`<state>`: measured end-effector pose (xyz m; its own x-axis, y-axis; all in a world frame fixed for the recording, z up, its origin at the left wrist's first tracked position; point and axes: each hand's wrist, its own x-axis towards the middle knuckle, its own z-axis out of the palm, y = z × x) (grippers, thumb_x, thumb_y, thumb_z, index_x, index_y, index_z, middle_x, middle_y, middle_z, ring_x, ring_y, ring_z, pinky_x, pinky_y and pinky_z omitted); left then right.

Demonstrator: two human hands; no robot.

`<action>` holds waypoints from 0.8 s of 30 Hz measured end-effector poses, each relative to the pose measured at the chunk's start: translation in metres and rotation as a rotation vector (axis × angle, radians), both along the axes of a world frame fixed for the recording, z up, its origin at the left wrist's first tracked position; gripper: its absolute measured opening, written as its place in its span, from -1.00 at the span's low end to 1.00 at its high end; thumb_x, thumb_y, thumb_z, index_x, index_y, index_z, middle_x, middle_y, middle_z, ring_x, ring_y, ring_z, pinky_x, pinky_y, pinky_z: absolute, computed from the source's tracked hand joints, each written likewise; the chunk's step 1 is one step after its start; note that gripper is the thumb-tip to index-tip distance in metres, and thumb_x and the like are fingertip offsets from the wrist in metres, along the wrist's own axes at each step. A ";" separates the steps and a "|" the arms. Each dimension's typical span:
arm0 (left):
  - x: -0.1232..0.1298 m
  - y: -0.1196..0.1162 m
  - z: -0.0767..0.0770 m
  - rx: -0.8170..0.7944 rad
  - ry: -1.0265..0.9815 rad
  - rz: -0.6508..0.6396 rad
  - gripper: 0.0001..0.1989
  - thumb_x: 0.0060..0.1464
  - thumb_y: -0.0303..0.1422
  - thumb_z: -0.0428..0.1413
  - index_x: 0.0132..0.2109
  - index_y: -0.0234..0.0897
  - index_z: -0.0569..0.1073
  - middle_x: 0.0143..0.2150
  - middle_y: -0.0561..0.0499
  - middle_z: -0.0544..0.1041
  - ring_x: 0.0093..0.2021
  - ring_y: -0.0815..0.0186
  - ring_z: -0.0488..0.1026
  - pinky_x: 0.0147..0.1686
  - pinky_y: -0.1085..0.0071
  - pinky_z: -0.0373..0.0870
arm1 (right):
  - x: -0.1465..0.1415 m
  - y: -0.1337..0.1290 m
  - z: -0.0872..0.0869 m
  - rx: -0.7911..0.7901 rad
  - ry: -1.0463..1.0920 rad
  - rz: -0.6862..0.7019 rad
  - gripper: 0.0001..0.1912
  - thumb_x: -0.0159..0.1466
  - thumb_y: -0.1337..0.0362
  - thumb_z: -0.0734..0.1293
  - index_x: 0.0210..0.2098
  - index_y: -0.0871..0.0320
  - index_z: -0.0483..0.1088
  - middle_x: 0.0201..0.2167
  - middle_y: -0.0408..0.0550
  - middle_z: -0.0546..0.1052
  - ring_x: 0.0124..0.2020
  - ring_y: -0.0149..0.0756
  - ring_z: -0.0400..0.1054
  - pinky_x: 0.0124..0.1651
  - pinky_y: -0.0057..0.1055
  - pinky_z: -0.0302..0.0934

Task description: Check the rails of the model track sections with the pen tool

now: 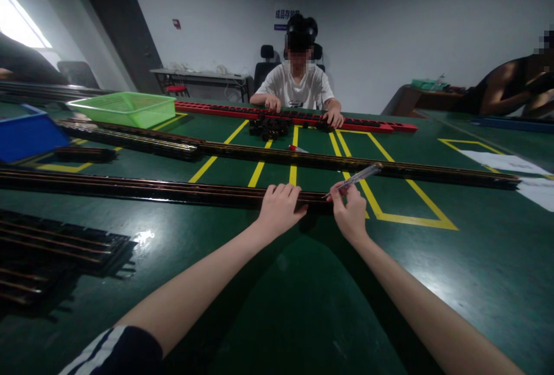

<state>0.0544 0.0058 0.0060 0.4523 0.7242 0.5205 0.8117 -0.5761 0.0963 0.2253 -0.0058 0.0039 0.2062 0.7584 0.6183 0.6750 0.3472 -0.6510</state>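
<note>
A long black track (190, 190) with copper-coloured strips lies across the table in front of me. My left hand (280, 209) grips it near its right end, fingers curled over the far edge and thumb on the near side. Just to the right, my right hand (351, 213) pinches a screwdriver with a clear handle (363, 173). The handle slants up to the right, and its thin shaft points down-left at the track's end. Whether the tip touches the track I cannot tell. My hand hides part of that end.
A second long track (389, 169) lies beyond. More tracks (64, 242) sit at near left, with a blue bin (30, 135) and a green basket (125, 111) behind. Across the table a person handles black parts (268, 126) beside red rails (208, 111). Papers (506, 161) lie right.
</note>
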 end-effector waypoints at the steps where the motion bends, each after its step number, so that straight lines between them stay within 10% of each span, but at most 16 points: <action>1: 0.000 0.000 0.000 0.000 0.005 0.007 -0.67 0.14 -0.19 -0.02 -0.09 -0.34 0.41 -0.12 -0.08 0.52 -0.14 0.22 0.42 -0.13 0.25 0.29 | 0.000 0.000 0.000 0.011 -0.003 -0.006 -0.79 0.24 0.14 0.18 -0.41 0.13 0.28 -0.58 -0.07 0.48 -0.46 -0.17 0.35 -0.29 -0.22 0.14; 24: 0.008 -0.004 -0.002 0.021 0.030 0.105 -0.69 0.11 -0.22 -0.01 -0.13 -0.37 0.41 -0.16 -0.12 0.50 -0.17 0.18 0.40 -0.12 0.20 0.26 | -0.001 -0.001 0.001 0.031 0.031 0.000 -0.82 0.23 0.16 0.19 -0.40 0.12 0.28 -0.58 -0.05 0.47 -0.47 -0.15 0.35 -0.30 -0.20 0.17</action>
